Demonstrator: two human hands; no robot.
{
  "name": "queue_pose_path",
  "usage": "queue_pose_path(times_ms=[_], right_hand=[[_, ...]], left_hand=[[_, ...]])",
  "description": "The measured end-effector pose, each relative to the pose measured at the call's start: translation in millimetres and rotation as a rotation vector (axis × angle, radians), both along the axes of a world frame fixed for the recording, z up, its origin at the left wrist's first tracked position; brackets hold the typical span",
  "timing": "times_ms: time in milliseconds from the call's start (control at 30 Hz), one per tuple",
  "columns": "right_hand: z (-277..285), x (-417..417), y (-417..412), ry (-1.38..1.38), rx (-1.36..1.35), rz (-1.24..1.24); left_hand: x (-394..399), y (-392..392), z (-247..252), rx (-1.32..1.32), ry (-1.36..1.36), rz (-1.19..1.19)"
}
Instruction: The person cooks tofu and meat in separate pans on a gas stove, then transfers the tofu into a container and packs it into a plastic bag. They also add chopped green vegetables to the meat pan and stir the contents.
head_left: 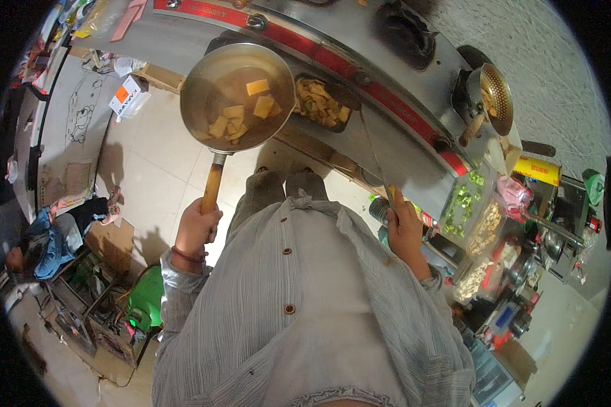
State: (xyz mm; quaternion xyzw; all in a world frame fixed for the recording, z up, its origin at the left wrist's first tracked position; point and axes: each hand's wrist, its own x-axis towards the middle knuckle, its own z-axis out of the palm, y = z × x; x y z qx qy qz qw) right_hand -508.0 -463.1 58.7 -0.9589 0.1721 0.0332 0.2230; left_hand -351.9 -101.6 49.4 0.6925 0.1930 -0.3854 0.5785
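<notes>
My left hand [197,229] is closed round the wooden handle of a metal saucepan [193,86]. In the pan, flat yellowish pieces of food [257,87] lie in a little brownish liquid. My right hand [405,226] grips the handle of a long, thin metal utensil [374,147]; its tip end is at the edge of a dark rectangular tray. That tray [331,126] holds browned food pieces [318,102] and stands on the metal counter, just right of the pan. What kind of utensil it is, I cannot tell.
Beyond the tray runs a stove with a red front panel [305,47] and a burner [410,38]. A perforated strainer [496,99] rests at its right. Trays of cut green vegetables [463,203] and pale slices [486,229] stand right. At left are a green plastic stool [147,300] and another person [63,239].
</notes>
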Motion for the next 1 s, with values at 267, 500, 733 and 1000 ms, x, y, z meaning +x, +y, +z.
queue_pose_path(times_ms=[267,500,733,1000], right_hand=[[-16,-7,-19,-0.338,0.297,-0.154],[41,31,-44,-0.525,1.065,-0.420],[42,91,-92,-0.620,0.184,-0.305],[52,112,-117,-0.582,0.091,-0.418]], left_hand=[[17,-32,16,0.010,-0.044,-0.097],[86,-133,48,-0.166,-0.102,-0.272],[158,-275,53,-0.326,-0.115,-0.436],[167,-367,8,-0.274,-0.138,-0.412]])
